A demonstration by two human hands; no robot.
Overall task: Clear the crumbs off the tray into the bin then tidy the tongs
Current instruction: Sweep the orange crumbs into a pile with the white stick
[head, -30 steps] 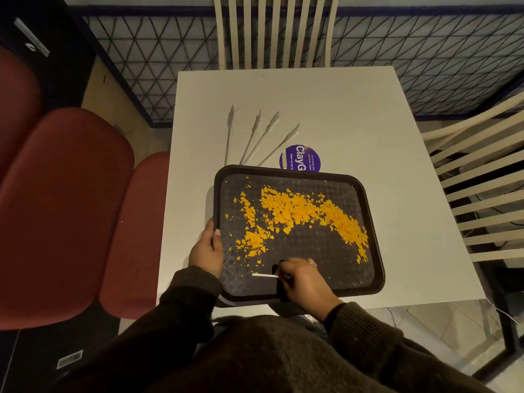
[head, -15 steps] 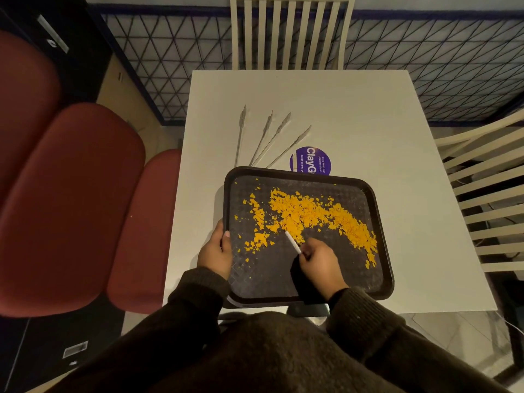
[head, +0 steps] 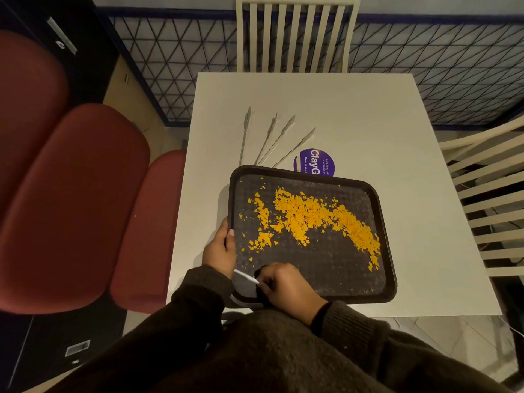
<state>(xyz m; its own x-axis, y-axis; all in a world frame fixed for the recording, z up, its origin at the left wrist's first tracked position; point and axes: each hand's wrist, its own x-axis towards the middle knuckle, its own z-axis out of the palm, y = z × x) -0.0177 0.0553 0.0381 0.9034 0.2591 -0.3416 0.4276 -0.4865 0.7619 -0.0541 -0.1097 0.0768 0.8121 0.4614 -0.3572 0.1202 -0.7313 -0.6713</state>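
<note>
A dark tray (head: pixel 381 222) lies on the white table (head: pixel 354 114), its near left corner hanging over the table's front edge. Orange crumbs (head: pixel 312 217) spread across it in an arc from left to right. My left hand (head: pixel 219 249) grips the tray's left rim. My right hand (head: pixel 286 287) rests on the near left part of the tray, closed on a small brush with a white handle (head: pixel 246 277) and dark bristles. Two metal tongs (head: pixel 269 137) lie fanned out on the table beyond the tray. No bin is in view.
A round purple sticker (head: pixel 314 163) sits on the table, partly under the tray's far rim. White slatted chairs stand at the far side (head: pixel 295 35) and the right (head: pixel 487 194). Red padded seats (head: pixel 71 199) are at the left.
My right hand with the brush pulled back from the crumb pile toward the tray's near left corner. The handle now points left. My left hand keeps its hold on the rim.
</note>
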